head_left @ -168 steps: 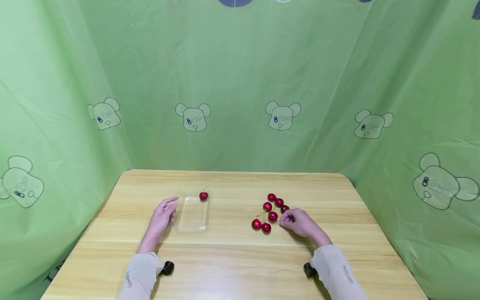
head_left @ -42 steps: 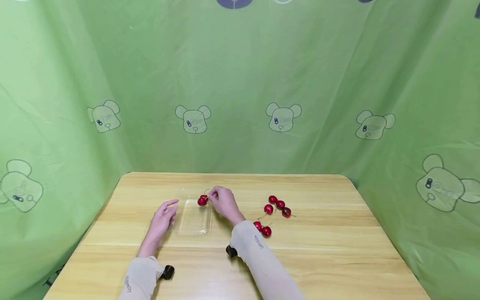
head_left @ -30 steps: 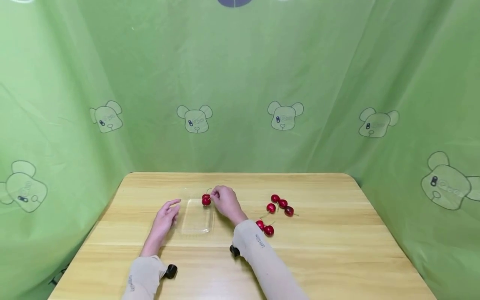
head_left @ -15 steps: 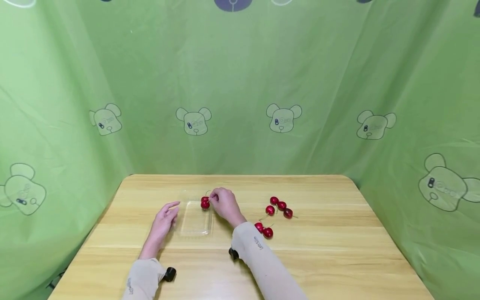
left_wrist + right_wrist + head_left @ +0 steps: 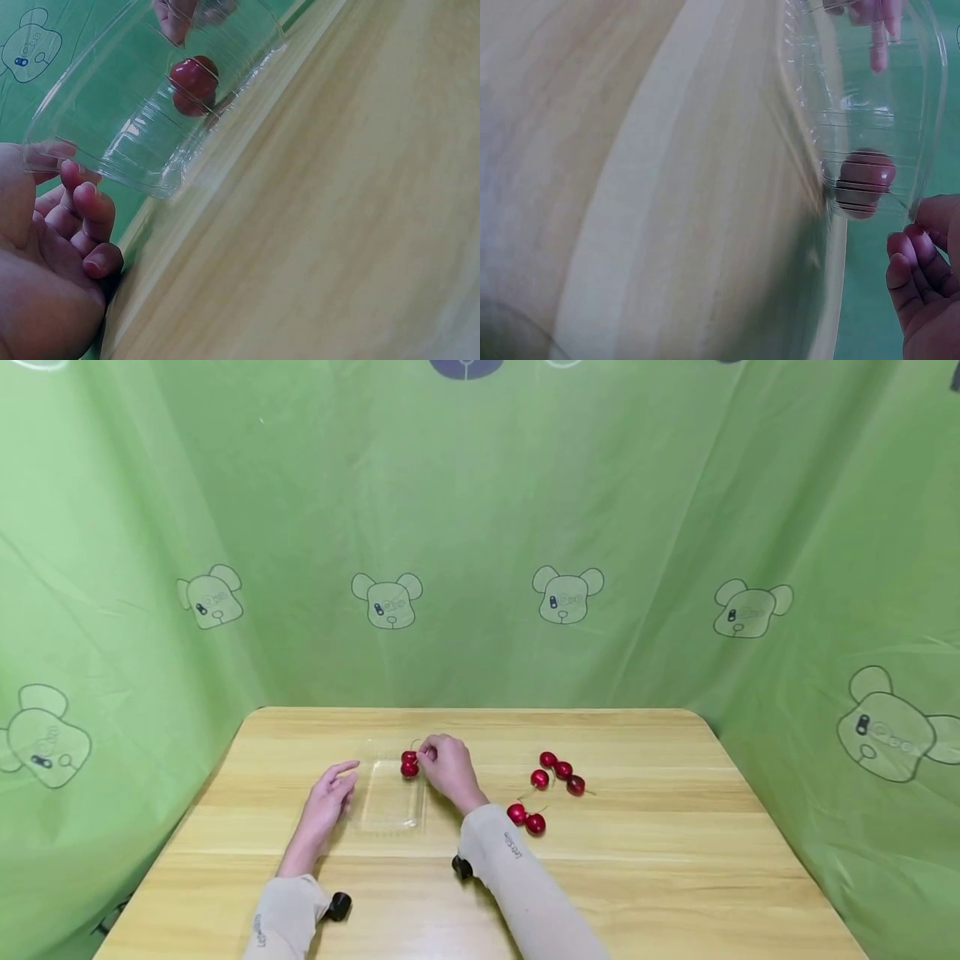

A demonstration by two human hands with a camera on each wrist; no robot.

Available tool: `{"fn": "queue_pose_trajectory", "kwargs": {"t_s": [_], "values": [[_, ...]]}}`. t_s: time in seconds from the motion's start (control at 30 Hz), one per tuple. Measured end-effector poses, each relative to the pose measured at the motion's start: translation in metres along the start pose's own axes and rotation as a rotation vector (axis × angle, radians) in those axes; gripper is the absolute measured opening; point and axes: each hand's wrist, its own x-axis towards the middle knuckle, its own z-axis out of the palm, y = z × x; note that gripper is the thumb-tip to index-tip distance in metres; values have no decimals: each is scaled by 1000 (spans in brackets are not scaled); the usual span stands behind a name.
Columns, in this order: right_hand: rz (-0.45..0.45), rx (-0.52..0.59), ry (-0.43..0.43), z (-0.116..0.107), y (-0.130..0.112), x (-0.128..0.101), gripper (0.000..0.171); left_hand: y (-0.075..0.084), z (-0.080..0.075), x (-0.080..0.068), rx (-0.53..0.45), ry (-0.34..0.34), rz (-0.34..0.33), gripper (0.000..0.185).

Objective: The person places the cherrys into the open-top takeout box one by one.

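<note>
A clear plastic tray (image 5: 390, 822) sits on the table's left half, with two red cherries close together at its far right corner. Just past the tray's right edge, my right hand (image 5: 450, 770) pinches a stem between thumb and fingertips; its cherry (image 5: 409, 770) hangs close in front of the other cherry (image 5: 408, 756). Seen through the plastic in the right wrist view, the cherries (image 5: 866, 172) overlap, the thin stem leading to my fingertips. My left hand (image 5: 326, 797) stays beside the tray's left side, fingers loosely bent, fingertips right at the rim (image 5: 112, 176) in the left wrist view.
Several more stemmed cherries (image 5: 539, 779) lie loose on the wooden table (image 5: 660, 860), right of the tray. A green curtain (image 5: 480, 668) with bear prints stands behind the table and along both sides. Each sleeve carries a small black camera (image 5: 339, 907).
Since the oldest frame, my right hand has gone from the loose cherries leftward to the tray, carrying a cherry by its stem. Over the last second it barely moves; my left hand stays put.
</note>
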Motion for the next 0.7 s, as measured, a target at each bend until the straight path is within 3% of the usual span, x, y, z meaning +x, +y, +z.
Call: {"fn": "queue_pose_trajectory", "kwargs": {"t_s": [0.5,0.7], "values": [[3,-11,24,-1,0,-2,7,1,2,0,3,-6,8,40],[37,56,-22,-2,1,-3,6,-1,1,0,-9,1,12,40]]}}
